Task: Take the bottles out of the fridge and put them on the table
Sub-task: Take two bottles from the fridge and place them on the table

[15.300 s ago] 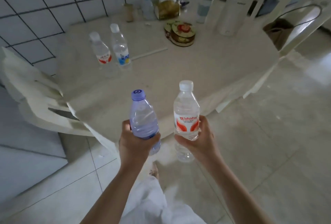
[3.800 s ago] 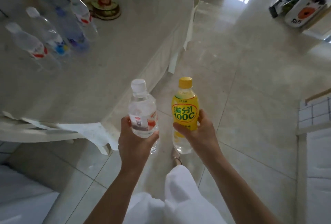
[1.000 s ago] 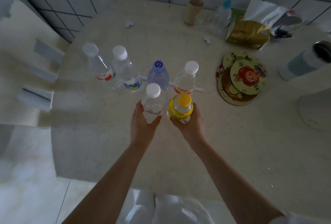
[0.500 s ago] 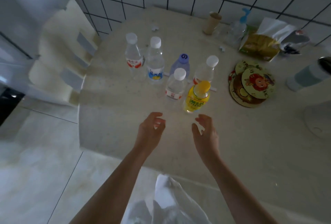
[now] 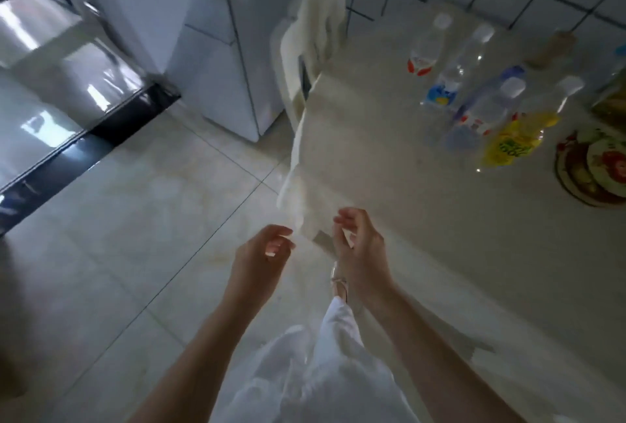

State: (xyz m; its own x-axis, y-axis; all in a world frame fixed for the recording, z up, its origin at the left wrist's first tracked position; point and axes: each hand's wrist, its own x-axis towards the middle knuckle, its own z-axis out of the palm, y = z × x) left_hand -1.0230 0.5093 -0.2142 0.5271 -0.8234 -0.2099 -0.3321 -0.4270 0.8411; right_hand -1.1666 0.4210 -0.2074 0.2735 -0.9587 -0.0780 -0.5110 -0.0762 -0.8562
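Note:
Several bottles stand grouped on the beige table [image 5: 389, 165] at the upper right, blurred by motion: a yellow drink bottle [image 5: 515, 141], a clear bottle with a red label [image 5: 425, 46], one with a blue label [image 5: 454, 77], a bluish bottle [image 5: 487, 90] and two more clear ones. My left hand [image 5: 261, 253] and my right hand [image 5: 359, 243] hang empty below the table's near corner, fingers loosely curled and apart. The white fridge [image 5: 210, 26] stands shut at the upper middle.
A white plastic chair [image 5: 315, 36] sits between the fridge and the table. Round picture coasters [image 5: 596, 168] lie at the right edge. A dark threshold strip [image 5: 84, 151] crosses the pale tiled floor [image 5: 135, 253] on the left. My white clothing fills the bottom.
Both hands have drawn back from the table, empty, after setting down the clear and yellow bottles. The view has swung left toward the fridge and floor.

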